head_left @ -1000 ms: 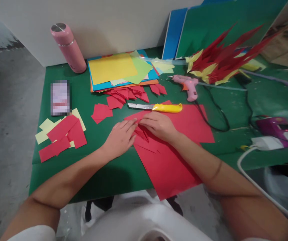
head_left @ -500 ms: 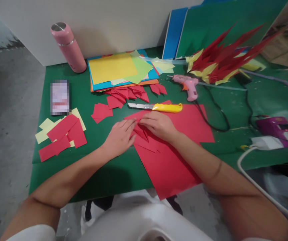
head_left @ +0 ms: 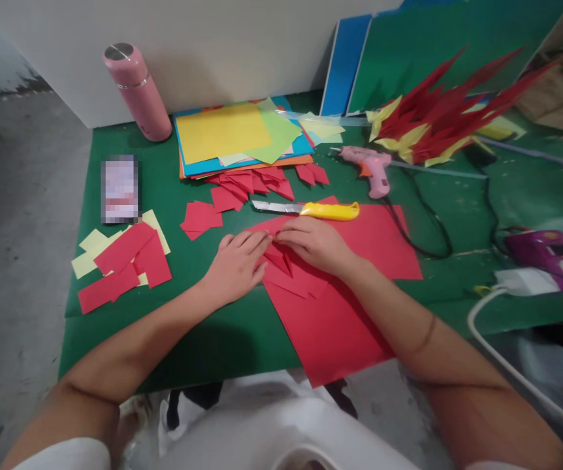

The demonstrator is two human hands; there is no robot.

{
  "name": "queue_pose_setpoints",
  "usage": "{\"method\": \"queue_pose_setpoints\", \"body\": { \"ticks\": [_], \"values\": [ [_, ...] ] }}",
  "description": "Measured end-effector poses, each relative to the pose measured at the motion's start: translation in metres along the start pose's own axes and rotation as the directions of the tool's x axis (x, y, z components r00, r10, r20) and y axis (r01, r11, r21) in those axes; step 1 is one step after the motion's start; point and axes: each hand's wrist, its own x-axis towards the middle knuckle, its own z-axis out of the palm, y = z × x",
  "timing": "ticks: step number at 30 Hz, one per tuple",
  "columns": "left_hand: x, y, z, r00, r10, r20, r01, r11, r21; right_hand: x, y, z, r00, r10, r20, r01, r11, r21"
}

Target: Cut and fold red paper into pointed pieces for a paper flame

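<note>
My left hand [head_left: 237, 263] and my right hand [head_left: 317, 245] meet fingertip to fingertip over a small folded piece of red paper [head_left: 278, 258], pinching and pressing its upper edge. Part of the piece is hidden beneath my fingers. Under it lie large red paper sheets [head_left: 325, 339], which overhang the table's front edge, with a loose red strip [head_left: 291, 284] on top. Just beyond my right hand rests a yellow utility knife [head_left: 330, 210], its blade pointing left. Several folded red paper pieces [head_left: 232, 190] are heaped farther back.
Red and yellow paper scraps [head_left: 125, 258] and a blurred phone [head_left: 121, 189] lie left. Behind are a pink bottle [head_left: 144, 98] and stacked coloured paper [head_left: 223, 134]. A pink glue gun [head_left: 367, 163], a red-yellow paper flame [head_left: 438, 117] and a power strip [head_left: 526, 281] with cords stand right.
The whole view has shifted slightly, so things appear a little farther right. Both hands keep nearly the same hold on the red paper, with only slight finger movement.
</note>
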Motion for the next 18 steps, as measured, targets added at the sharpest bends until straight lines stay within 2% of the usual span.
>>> {"method": "queue_pose_setpoints", "body": {
  "ticks": [4, 9, 18],
  "values": [
    [0.0002, 0.0005, 0.0011, 1.000, 0.001, 0.000, -0.001, 1.000, 0.008, -0.0021, 0.0042, -0.0071, 0.998, 0.040, 0.041, -0.042, 0.998, 0.043],
    [-0.0004, 0.0004, 0.0030, 1.000, 0.007, -0.022, -0.007, 1.000, 0.023, -0.0037, 0.0064, -0.0079, 0.999, -0.012, 0.043, 0.014, 0.999, -0.046],
    [-0.0002, -0.0001, 0.0043, 0.998, 0.009, -0.058, -0.009, 1.000, 0.004, -0.0041, 0.0056, -0.0109, 0.995, -0.046, 0.084, 0.053, 0.995, -0.088]
  ]
}}
